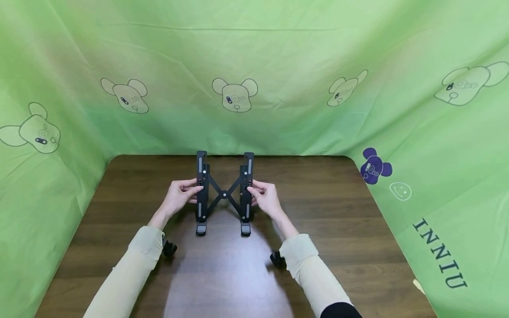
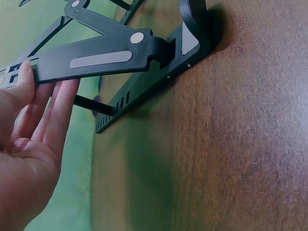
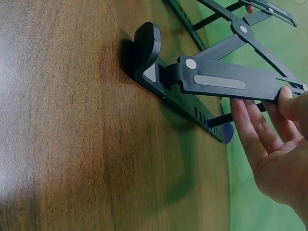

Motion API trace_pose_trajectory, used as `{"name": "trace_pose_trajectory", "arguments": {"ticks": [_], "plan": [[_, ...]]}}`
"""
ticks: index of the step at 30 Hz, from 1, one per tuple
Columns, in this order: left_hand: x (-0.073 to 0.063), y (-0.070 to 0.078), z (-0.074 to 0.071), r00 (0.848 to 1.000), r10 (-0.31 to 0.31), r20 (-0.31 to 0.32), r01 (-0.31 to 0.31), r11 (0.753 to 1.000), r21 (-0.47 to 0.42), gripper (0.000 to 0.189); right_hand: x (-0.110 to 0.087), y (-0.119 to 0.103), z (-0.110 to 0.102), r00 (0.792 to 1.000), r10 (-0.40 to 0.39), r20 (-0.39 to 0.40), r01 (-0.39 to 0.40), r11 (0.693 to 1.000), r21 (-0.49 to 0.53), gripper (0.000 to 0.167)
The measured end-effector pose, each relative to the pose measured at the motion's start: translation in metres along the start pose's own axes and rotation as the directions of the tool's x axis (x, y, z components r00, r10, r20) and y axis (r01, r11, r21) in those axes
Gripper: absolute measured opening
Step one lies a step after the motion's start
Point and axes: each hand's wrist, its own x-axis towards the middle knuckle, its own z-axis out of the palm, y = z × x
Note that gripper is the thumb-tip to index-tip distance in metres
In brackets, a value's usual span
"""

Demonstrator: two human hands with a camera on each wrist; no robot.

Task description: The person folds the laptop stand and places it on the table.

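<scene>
A black folding laptop stand point(image 1: 224, 194) stands on the table near its back edge, its two side arms joined by crossed bars. Grey pads run along the arms, and upturned lips face the front. My left hand point(image 1: 180, 195) pinches the left arm between thumb and fingers. On the opposite side, my right hand point(image 1: 265, 198) pinches the right arm the same way. Both wrist views show the upper arms raised at an angle above slotted base rails, with a support strut between. In the left wrist view the thumb of the left hand point(image 2: 36, 139) lies on top, fingers beneath.
The wooden table point(image 1: 318, 198) has rounded back corners. A green curtain point(image 1: 278, 53) with bear-head prints hangs behind and along both sides. A small pale object point(image 1: 419, 286) lies at the right table edge. Dark wrist cameras point(image 1: 169, 248) sit under both cuffs.
</scene>
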Motion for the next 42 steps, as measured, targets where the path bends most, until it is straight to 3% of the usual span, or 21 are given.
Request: {"name": "trace_pose_trajectory", "arguments": {"ticks": [9,20,29,42], "plan": [[-0.001,0.003,0.007,1.000,0.019,0.014,-0.019,0.999,0.034,0.046,-0.001,0.002,-0.001,1.000,0.013,0.007,-0.013,1.000,-0.003,0.039],[0.000,0.006,0.013,0.999,0.041,-0.023,-0.038,0.994,0.099,0.045,0.001,-0.003,-0.002,1.000,0.020,-0.004,-0.020,1.000,0.000,0.039],[0.001,0.004,0.023,0.999,0.027,-0.021,-0.025,0.995,0.094,0.046,-0.002,-0.002,-0.003,0.999,0.044,-0.007,-0.044,0.999,-0.003,0.040],[0.004,0.006,0.037,0.997,0.072,-0.027,-0.069,0.993,0.097,0.043,-0.003,-0.001,0.002,0.996,0.069,-0.057,-0.070,0.997,-0.014,0.041]]}}
